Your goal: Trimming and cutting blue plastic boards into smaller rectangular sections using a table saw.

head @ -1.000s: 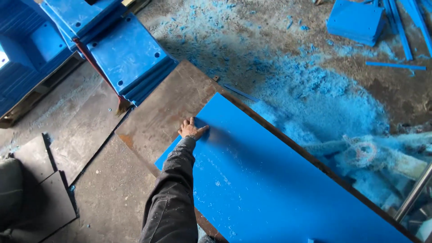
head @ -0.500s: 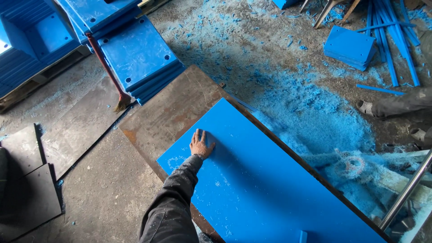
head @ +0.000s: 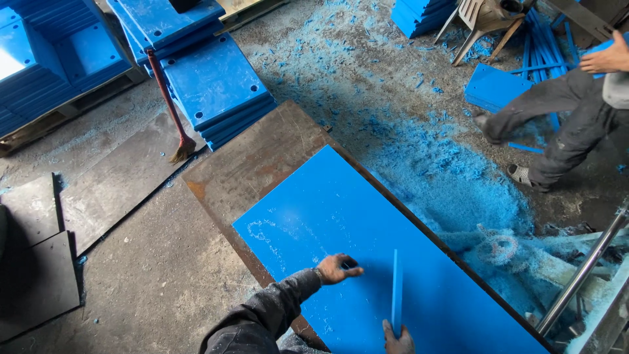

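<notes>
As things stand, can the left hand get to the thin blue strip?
Probably yes. The left hand rests on the blue sheet just beside the thin blue strip, bare sheet between them. The right hand holds the strip's near end.

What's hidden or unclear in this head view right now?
- Right hand: cut off by the bottom edge; its grip on the blue strip is only partly visible.
- Left hand: a small dark thing under the fingers, too small to identify.
- Blue sheet: its near corner runs out of frame.
- Other person: upper body cut by the right edge.
</notes>
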